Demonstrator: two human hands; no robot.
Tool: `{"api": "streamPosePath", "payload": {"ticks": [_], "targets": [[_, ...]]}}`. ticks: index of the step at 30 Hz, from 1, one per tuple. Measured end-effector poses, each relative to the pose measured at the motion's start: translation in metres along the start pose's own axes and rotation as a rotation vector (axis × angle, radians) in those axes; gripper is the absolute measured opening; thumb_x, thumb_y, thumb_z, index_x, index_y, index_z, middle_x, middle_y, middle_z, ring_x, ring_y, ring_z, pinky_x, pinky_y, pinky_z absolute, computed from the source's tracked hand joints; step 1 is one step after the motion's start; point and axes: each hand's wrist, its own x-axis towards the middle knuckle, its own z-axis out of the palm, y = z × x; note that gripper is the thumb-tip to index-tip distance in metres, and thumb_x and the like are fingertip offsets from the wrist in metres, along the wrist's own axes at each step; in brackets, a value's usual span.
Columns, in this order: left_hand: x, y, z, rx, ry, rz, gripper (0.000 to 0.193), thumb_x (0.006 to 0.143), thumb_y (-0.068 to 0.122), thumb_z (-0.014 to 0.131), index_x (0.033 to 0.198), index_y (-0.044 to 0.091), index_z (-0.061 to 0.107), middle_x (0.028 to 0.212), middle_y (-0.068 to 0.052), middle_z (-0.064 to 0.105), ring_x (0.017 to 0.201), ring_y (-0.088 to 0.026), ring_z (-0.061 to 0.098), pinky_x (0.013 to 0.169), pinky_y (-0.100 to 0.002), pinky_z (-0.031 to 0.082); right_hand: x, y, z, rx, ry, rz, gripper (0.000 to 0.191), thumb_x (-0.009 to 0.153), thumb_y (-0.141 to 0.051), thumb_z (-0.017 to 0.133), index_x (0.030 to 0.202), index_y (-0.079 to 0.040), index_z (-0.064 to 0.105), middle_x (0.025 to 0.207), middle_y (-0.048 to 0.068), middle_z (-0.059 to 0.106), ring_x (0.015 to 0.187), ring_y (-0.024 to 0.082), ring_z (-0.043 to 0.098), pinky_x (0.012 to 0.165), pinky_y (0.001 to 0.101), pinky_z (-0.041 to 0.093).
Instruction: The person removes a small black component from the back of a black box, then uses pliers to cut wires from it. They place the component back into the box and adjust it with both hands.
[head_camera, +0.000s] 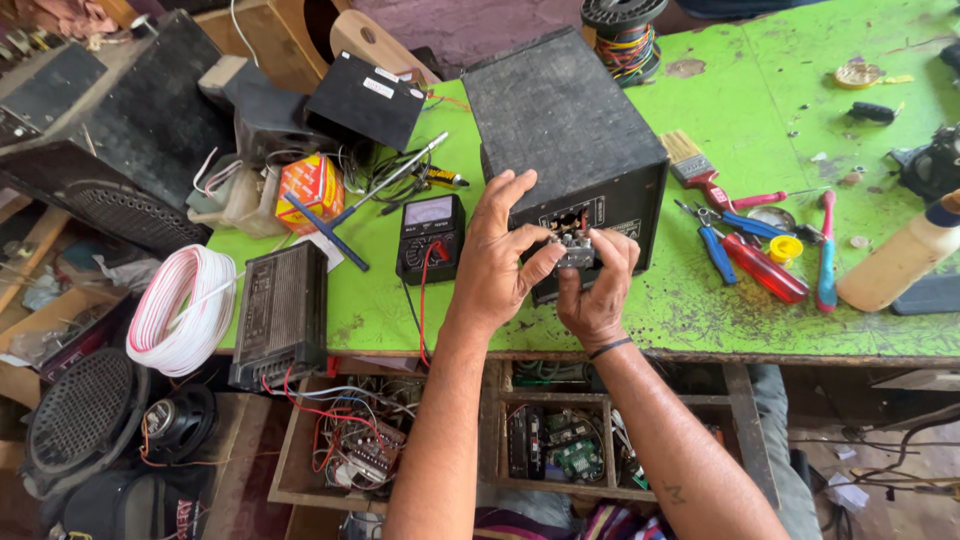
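A black speaker box (565, 115) stands on the green workbench (720, 140), its panel side facing me. My left hand (497, 255) rests against the box's near face, with thumb and fingers pinching a small grey connector block (575, 250) at the panel. From the right, my right hand (600, 290) grips the same block, fingers curled around it. A dark band circles my right wrist.
A black multimeter (430, 235) lies left of the hands. Pliers (712, 240), a red-handled screwdriver (765, 268), a paintbrush (692, 165) and a tan bottle (900, 260) lie to the right. A coil of red-white wire (180, 305) and a black amplifier (283, 315) sit at the left edge.
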Motion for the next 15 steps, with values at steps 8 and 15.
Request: {"api": "streamPosePath", "payload": {"ticks": [8, 15], "targets": [[-0.005, -0.003, 0.004, 0.007, 0.011, 0.012, 0.040, 0.106, 0.041, 0.061, 0.103, 0.007, 0.080, 0.159, -0.012, 0.047, 0.155, -0.038, 0.037, 0.130, -0.051, 0.031, -0.005, 0.003, 0.001, -0.020, 0.016, 0.000, 0.040, 0.110, -0.030, 0.057, 0.138, -0.003, 0.045, 0.123, 0.019, 0.056, 0.113, 0.034, 0.054, 0.104, 0.0500, 0.044], [-0.010, -0.001, 0.009, -0.009, 0.020, -0.021, 0.040, 0.106, 0.046, 0.066, 0.099, 0.009, 0.081, 0.161, -0.009, 0.046, 0.158, -0.034, 0.034, 0.133, -0.049, 0.031, -0.009, 0.001, -0.004, 0.006, -0.017, 0.063, 0.042, 0.113, -0.034, 0.056, 0.140, -0.004, 0.043, 0.125, 0.017, 0.056, 0.115, 0.031, 0.054, 0.100, 0.0445, 0.044]]}}
